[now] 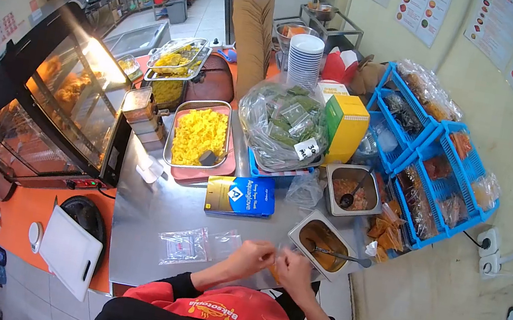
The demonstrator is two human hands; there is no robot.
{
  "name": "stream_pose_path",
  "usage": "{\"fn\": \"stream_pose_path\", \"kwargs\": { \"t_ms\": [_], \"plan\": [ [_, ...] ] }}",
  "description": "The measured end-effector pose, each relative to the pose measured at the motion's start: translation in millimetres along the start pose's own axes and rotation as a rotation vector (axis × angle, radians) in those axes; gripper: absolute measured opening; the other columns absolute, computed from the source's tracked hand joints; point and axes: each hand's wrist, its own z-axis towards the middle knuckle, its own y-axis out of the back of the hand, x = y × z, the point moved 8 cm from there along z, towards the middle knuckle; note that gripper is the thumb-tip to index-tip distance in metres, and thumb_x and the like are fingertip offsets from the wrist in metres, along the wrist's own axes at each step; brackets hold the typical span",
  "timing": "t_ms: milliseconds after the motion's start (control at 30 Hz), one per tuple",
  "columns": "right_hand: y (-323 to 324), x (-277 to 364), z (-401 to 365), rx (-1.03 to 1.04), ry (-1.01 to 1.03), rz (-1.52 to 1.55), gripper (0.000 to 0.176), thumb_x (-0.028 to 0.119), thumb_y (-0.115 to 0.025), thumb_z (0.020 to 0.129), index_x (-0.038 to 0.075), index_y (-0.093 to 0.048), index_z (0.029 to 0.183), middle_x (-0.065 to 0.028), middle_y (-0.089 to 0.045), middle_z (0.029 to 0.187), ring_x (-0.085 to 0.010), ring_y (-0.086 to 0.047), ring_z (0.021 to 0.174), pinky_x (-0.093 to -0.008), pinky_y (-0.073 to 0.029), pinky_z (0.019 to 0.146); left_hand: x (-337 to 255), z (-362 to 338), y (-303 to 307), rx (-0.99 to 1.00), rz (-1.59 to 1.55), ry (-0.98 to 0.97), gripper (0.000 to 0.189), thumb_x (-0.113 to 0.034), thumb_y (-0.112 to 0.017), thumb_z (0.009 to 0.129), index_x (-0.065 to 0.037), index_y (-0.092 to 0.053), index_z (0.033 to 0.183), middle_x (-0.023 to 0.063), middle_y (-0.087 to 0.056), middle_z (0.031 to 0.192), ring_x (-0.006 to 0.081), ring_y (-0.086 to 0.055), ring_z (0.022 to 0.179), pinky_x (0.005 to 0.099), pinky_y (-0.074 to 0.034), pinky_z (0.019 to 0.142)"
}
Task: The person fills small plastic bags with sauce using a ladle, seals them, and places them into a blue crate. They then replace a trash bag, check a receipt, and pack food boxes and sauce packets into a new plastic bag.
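Over the counter (pixel 146 213), left hand (pixel 252 254) and right hand (pixel 296 270) pinch one packet (pixel 276 272).

A steel counter (pixel 150 210) fills the centre. On it, a tray of yellow rice (pixel 200 133) sits at eleven o'clock and a blue glove box (pixel 241 195) at the middle. A clear bag of green packets (pixel 283 124) lies at twelve. Blue baskets (pixel 437 156) stand at two o'clock and a glass warming cabinet (pixel 55 106) at nine.
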Motion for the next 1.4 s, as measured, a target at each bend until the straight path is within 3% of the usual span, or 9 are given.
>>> {"fn": "stream_pose_path", "kwargs": {
  "t_ms": [200, 467, 567, 733, 833, 967, 1100, 1300, 1400],
  "plan": [
    [20.5, -5.4, 17.8, -0.037, 0.024, -0.286, 0.022, 0.020, -0.052, 0.079, 0.003, -0.053, 0.065, -0.0170, -0.056, 0.058, -0.0357, -0.058, 0.058, -0.0422, -0.045, 0.050, 2.0, 18.4, 23.4, 0.015, 0.217, -0.075, 0.011, -0.002, -0.060, 0.068, -0.002, -0.057, 0.079, 0.0125, -0.053, 0.071, 0.0291, -0.055, 0.065, 0.0358, -0.045, 0.060],
    [-13.9, -39.5, 2.6, 0.488, -0.379, 0.726, 0.021, 0.019, -0.052, 0.081, 0.004, -0.059, 0.093, -0.0002, -0.054, 0.069, -0.0154, -0.052, 0.058, -0.0270, -0.044, 0.056, -55.9, 25.9, 12.1, 0.325, 0.006, -0.430, 0.010, -0.004, -0.060, 0.076, -0.001, -0.059, 0.086, 0.0096, -0.053, 0.092, 0.0257, -0.055, 0.079, 0.0340, -0.045, 0.070],
    [6.9, -14.8, -1.0, 0.013, -0.075, 0.728, 0.020, 0.015, -0.054, 0.083, 0.006, -0.056, 0.101, -0.0013, -0.056, 0.077, -0.0123, -0.053, 0.068, -0.0222, -0.044, 0.059, -32.8, 28.5, 11.0, 0.395, -0.217, -0.211, 0.008, -0.009, -0.056, 0.086, -0.001, -0.059, 0.085, 0.0077, -0.054, 0.094, 0.0187, -0.053, 0.078, 0.0306, -0.044, 0.070],
    [17.4, 12.1, -18.4, 0.111, 0.222, 0.379, 0.021, 0.015, -0.059, 0.085, 0.005, -0.055, 0.103, -0.0024, -0.058, 0.077, -0.0102, -0.053, 0.070, -0.0231, -0.043, 0.060, 14.8, 11.7, -18.2, 0.577, -0.785, 0.211, 0.019, -0.017, -0.047, 0.094, -0.001, -0.055, 0.088, 0.0012, -0.049, 0.090, 0.0109, -0.048, 0.083, 0.0243, -0.039, 0.073],
    [2.5, 4.0, -28.5, 0.476, -0.354, 1.038, 0.017, 0.018, -0.059, 0.085, 0.004, -0.059, 0.093, -0.0049, -0.058, 0.074, -0.0107, -0.051, 0.062, -0.0258, -0.041, 0.057, 8.9, 8.2, -36.7, 0.658, -1.100, 0.330, 0.021, -0.019, -0.044, 0.096, -0.001, -0.053, 0.089, -0.0004, -0.045, 0.089, 0.0102, -0.045, 0.086, 0.0240, -0.038, 0.075],
    [-18.3, 20.0, -44.5, 0.787, 0.237, 0.276, 0.026, 0.015, -0.056, 0.085, 0.004, -0.058, 0.109, -0.0118, -0.061, 0.078, -0.0178, -0.062, 0.072, -0.0301, -0.048, 0.060, 4.5, 8.5, -61.9, 0.932, -0.736, 0.082, 0.027, -0.024, -0.048, 0.094, -0.001, -0.049, 0.108, 0.0045, -0.047, 0.103, 0.0151, -0.045, 0.100, 0.0292, -0.037, 0.087],
    [-15.5, 10.8, -60.3, 0.603, 0.282, -0.076, 0.038, 0.012, -0.057, 0.080, 0.009, -0.054, 0.118, -0.0138, -0.062, 0.086, -0.0292, -0.063, 0.081, -0.0375, -0.051, 0.067, -27.5, 4.9, -69.5, 0.920, -0.624, -0.013, 0.077, -0.036, -0.059, 0.087, -0.003, -0.014, 0.140, 0.0185, -0.032, 0.137, 0.0247, -0.036, 0.124, 0.0354, -0.027, 0.105],
    [21.2, 14.2, -60.6, 0.447, 0.044, 0.368, 0.036, 0.007, -0.059, 0.075, 0.005, -0.056, 0.111, -0.0103, -0.061, 0.080, -0.0198, -0.061, 0.064, -0.0302, -0.050, 0.058, 27.7, -48.5, -95.0, 1.209, -0.572, 0.419, 0.056, -0.039, -0.063, 0.080, -0.004, -0.041, 0.119, 0.0057, -0.048, 0.108, 0.0148, -0.046, 0.099, 0.0276, -0.037, 0.084],
    [39.5, -83.1, -98.3, -0.301, -0.475, 0.995, 0.031, 0.014, -0.056, 0.085, 0.009, -0.049, 0.115, 0.0020, -0.050, 0.065, -0.0061, -0.046, 0.046, -0.0191, -0.039, 0.043, 46.9, -34.6, -70.2, 0.985, -0.695, 0.533, 0.042, -0.036, -0.059, 0.081, -0.010, -0.044, 0.110, 0.0003, -0.046, 0.096, 0.0096, -0.044, 0.089, 0.0256, -0.037, 0.076]
  ]
}}
